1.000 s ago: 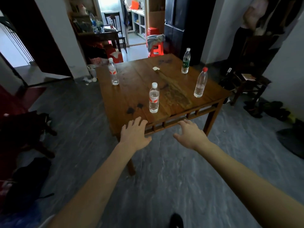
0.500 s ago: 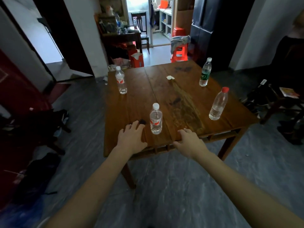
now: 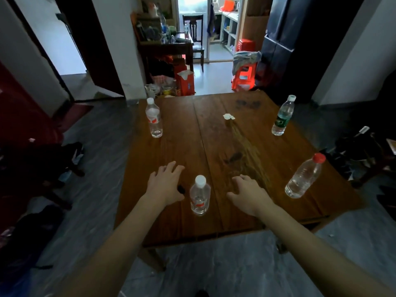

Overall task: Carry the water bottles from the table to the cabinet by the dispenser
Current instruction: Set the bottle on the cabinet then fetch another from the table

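Note:
Several clear water bottles stand upright on a brown wooden table (image 3: 180,151). The nearest one, white-capped with a red label (image 3: 200,195), stands between my hands. My left hand (image 3: 165,185) hovers just left of it with fingers spread, holding nothing. My right hand (image 3: 248,195) hovers to its right, fingers spread, also holding nothing. A red-capped bottle (image 3: 303,176) stands near the right edge. A green-labelled bottle (image 3: 282,115) is at the far right, and a red-labelled bottle (image 3: 153,118) at the far left.
A small white scrap (image 3: 228,116) lies on the far half of the table. Beyond it are a red stool with cloth (image 3: 244,76), a dark cluttered side table (image 3: 167,46) and a chair (image 3: 194,33). Dark furniture flanks both sides over grey floor.
I have come closer to the table. Both hands have moved forward over the tabletop and now flank the nearest bottle.

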{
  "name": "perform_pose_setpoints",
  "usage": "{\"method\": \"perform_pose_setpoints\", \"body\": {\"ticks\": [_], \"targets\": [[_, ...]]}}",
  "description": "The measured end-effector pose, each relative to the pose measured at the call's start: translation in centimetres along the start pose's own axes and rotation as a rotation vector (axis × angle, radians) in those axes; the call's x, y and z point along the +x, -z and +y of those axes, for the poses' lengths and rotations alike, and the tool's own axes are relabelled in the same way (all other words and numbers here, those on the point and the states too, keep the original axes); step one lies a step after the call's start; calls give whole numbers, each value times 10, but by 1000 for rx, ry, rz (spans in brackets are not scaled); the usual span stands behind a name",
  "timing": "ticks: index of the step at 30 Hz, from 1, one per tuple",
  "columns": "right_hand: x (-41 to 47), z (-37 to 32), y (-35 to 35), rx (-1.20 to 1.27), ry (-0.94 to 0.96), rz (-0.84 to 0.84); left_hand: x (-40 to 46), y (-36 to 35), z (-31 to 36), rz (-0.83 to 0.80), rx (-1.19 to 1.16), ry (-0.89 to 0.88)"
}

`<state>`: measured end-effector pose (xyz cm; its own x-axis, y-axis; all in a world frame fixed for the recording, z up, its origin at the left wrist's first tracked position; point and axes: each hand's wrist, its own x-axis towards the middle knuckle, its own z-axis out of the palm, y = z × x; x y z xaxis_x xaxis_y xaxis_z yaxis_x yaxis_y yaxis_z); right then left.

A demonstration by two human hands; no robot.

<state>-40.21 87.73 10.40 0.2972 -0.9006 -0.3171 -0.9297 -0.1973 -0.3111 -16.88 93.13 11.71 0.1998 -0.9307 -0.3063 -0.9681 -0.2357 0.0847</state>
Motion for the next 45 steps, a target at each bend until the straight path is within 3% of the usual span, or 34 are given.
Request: {"method": "perform_pose_setpoints", "body": {"ticks": [9,19,27,32,36,45], "targets": [[64,-13,-31,-26,41,-91,40,-27,-24,-112,-52,66],[98,-14,-58,-83,108,-214,41,-71,-16,-181,-329,79],[110,-14,-66,-103,128,-249,34,-123,22,66,-946,192],[110,-9,-68,-66,124,-283,31,-135,35,214,-1054,220],[111,-3,-65,115,86,-350,27,-122,36,271,-1062,173],[114,4,-28,879,-250,-619,20,-56,32,454,-1146,77]]}}
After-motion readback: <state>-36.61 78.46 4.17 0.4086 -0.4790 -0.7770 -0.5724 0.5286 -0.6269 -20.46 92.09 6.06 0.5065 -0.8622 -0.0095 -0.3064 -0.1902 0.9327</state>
